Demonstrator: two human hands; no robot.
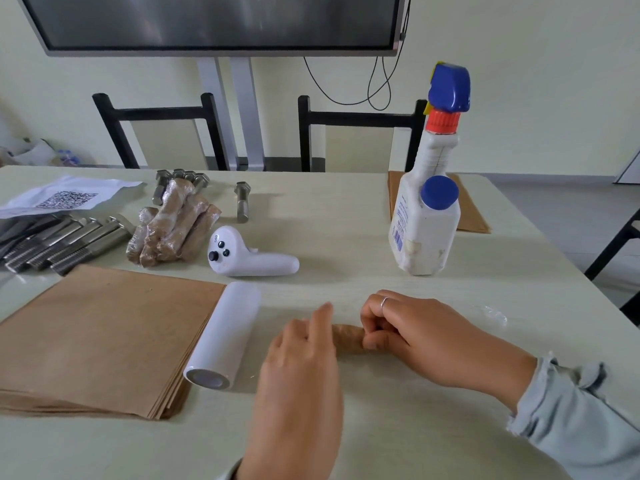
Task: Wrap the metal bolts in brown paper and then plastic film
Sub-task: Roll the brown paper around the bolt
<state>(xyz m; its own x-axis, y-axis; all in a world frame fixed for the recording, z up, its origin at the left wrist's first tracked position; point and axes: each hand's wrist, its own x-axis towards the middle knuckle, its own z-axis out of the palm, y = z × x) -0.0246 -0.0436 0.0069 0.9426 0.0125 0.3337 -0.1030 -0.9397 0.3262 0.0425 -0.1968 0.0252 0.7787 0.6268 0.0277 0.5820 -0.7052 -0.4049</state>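
Head view: a few film-wrapped bundles done, bare bolts left, our right hand pinching a paper-wrapped bolt, left hand open on it.

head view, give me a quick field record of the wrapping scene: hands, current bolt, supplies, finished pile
current bolt: paper-wrapped bolt lying on the table between both hands
right hand: right hand grips one end of it, fingers curled
left hand: left hand rests on the other end, fingers fairly straight
film: white film roll lying on the edge of the brown paper stack
finished pile: film-wrapped bundles at back left
unwrapped: bare bolts at far left, one bolt lying apart
other: spray bottle, white controller
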